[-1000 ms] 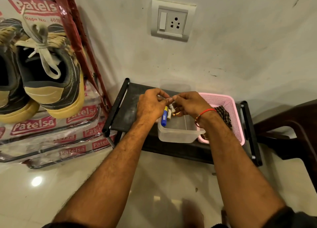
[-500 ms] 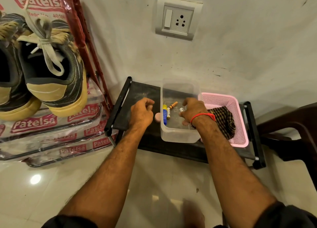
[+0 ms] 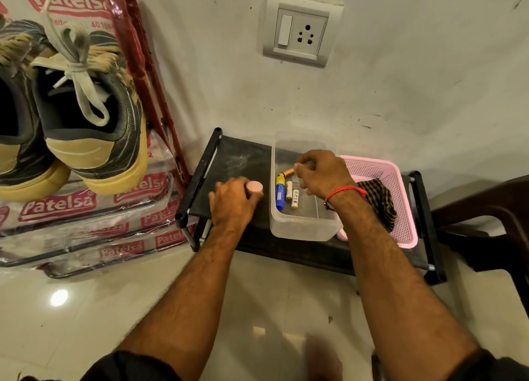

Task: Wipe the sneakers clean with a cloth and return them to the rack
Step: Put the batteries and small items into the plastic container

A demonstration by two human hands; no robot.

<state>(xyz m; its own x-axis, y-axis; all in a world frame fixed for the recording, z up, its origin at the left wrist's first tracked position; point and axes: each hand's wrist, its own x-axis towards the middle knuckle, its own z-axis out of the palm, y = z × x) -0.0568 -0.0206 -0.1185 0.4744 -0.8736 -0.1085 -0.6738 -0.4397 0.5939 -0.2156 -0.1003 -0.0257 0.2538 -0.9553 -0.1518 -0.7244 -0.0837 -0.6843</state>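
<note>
Head view shows, at the upper left of the frame, a pair of black-and-tan laced sneakers (image 3: 86, 122) sitting on a rack wrapped in printed clear plastic (image 3: 94, 234); neither hand touches them. At centre, the left hand (image 3: 233, 203) is curled around a small pinkish round cap (image 3: 255, 186) on the low black shelf (image 3: 229, 163); the right hand (image 3: 322, 174), a red thread at its wrist, reaches into a clear plastic tub (image 3: 300, 229) with fingers bent, possibly pinching an orange stick-like item (image 3: 287, 172); I cannot tell whether it truly holds it. A dark checked cloth (image 3: 378, 200) lies in the pink mesh basket (image 3: 400, 223) at right centre, just beside that wrist. By my reckoning wiping has not begun; next, the hands must let go of these oddments, take up the cloth, and bring down a sneaker.
</note>
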